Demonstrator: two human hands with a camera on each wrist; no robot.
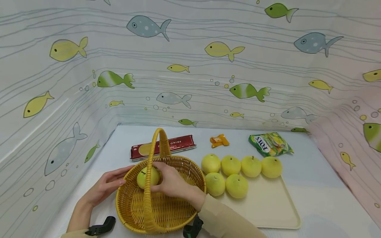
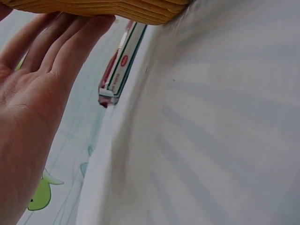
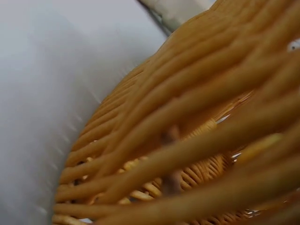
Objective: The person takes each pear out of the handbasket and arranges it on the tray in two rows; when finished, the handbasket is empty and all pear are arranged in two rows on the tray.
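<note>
A round yellow-green fruit (image 1: 141, 180) with a short stem lies inside the left part of a woven basket (image 1: 174, 213) with a tall arched handle. My right hand (image 1: 174, 181) reaches over the basket's right rim and grips this fruit, fingers on its far side and thumb on the near side. My left hand (image 1: 104, 186) is at the outside of the left rim; in the left wrist view its straight fingers (image 2: 77, 47) touch the basket wall (image 2: 126, 8). The right wrist view is mostly filled by the basket's weave (image 3: 201, 108).
Several similar fruits (image 1: 236, 186) sit on a cream tray (image 1: 265, 211) right of the basket. Behind stand a dark red biscuit pack (image 1: 181, 142), an orange wrapped packet (image 1: 219, 140) and a green Fox's bag (image 1: 271, 144). Fish-patterned cloth walls (image 1: 196, 82) surround the table.
</note>
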